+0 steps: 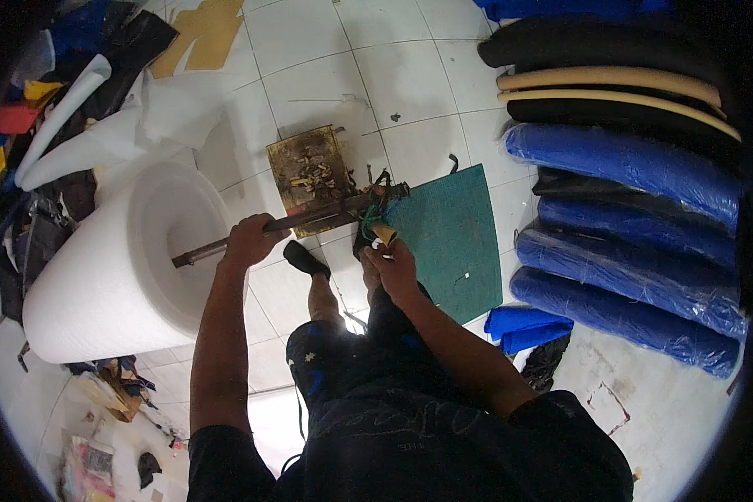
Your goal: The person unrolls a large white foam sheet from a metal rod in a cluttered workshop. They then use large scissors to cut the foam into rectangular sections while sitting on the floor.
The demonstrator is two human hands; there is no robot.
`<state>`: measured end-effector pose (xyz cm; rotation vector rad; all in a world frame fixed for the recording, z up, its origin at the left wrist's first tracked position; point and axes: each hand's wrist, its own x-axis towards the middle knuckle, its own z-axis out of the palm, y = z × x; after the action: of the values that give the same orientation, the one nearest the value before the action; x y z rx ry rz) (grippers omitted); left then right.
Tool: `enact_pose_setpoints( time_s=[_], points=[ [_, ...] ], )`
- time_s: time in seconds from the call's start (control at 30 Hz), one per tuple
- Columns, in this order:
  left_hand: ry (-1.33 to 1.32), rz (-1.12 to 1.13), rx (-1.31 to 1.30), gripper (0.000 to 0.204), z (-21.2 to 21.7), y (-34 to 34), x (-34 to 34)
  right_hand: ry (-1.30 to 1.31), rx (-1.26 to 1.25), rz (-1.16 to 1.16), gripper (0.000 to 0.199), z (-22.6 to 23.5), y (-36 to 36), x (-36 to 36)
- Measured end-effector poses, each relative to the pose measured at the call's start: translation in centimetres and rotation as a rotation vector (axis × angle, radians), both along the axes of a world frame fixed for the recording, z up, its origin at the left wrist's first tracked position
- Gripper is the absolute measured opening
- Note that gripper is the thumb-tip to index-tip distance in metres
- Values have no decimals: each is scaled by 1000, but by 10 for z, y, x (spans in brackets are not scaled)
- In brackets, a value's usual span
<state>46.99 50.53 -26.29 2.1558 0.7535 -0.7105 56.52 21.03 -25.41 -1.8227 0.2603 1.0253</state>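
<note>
A long dark metal bar (297, 219) runs level above the tiled floor (410, 75). The left hand (249, 241) is clenched round it, arm straight. The right hand (391, 266) pinches a small tan piece (384, 234) near the bar's right end, beside the green cutting mat (452, 238).
</note>
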Motion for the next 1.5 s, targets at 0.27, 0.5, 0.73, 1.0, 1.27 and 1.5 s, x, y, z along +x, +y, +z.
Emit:
enact_pose_setpoints(
  time_s=[0.27,0.5,0.73,1.0,1.27,1.5],
  points=[
    [12,-35,-14,43,8,-2,1,282,463,-511,30,-48,6,-7],
    [-48,0,-6,42,15,-2,-5,548,713,-737,24,-38,-4,-11],
    [-10,2,-11,42,20,-5,-8,709,671,-754,11,2,-5,-15],
    [-38,-8,2,43,14,-7,-8,687,776,-605,15,25,-19,-4],
    [-50,26,-33,41,26,-9,-5,578,674,-656,16,43,-12,8],
    [-11,-13,-20,41,3,-8,-4,300,434,-544,24,46,-6,6]
  ],
)
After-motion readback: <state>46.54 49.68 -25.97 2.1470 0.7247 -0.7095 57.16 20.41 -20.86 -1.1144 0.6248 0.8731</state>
